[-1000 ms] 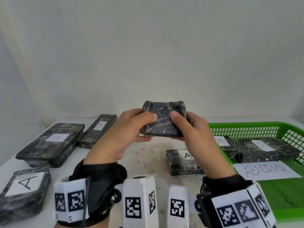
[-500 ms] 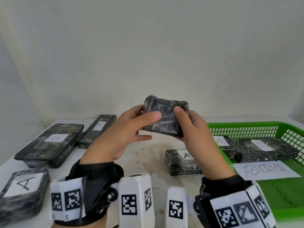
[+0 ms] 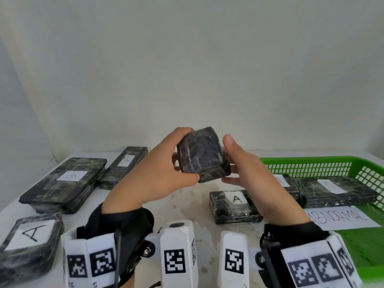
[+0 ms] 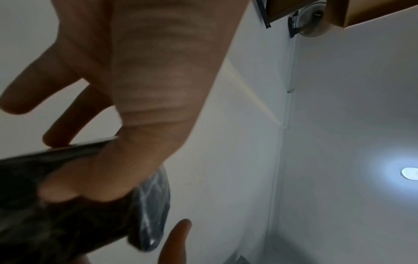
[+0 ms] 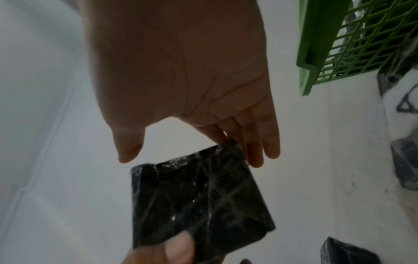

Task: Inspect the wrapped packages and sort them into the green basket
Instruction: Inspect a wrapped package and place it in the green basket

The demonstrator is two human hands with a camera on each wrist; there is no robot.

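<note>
**Currently: wrapped package held above the surface, left of the green basket**

Currently the left hand (image 3: 158, 173) grips the held package (image 3: 203, 156) with thumb and fingers curled round its near-left corner. The right hand (image 3: 251, 179) is released: its thumb stands straight and clear of the wrap, and its straight fingers touch the far-right edge of the package, as the right wrist view confirms (image 5: 181, 71). The held package (image 5: 199, 196) is dark, film-wrapped, tilted, and shows no label on the visible faces. It hangs in the air above the surface (image 3: 187, 204), left of the green basket (image 3: 311, 163) and apart from it.

Positions relative to the green basket:
- Inside it, against the far wall: two wrapped packages, one with a red "A" label (image 3: 336, 190) and one partly hidden behind the right hand (image 3: 288, 181).
- Inside it, nearer the person: a white sheet reading "ABNORMAL" (image 3: 342, 219).
- Just left of it, on the surface: a package labelled "A" (image 3: 234, 206).
- Well to the left: a large package labelled "B" (image 3: 66, 183), a long narrow package (image 3: 124, 165) whose label cannot be read, and a package labelled "A" at the near-left edge (image 3: 29, 244).
</note>
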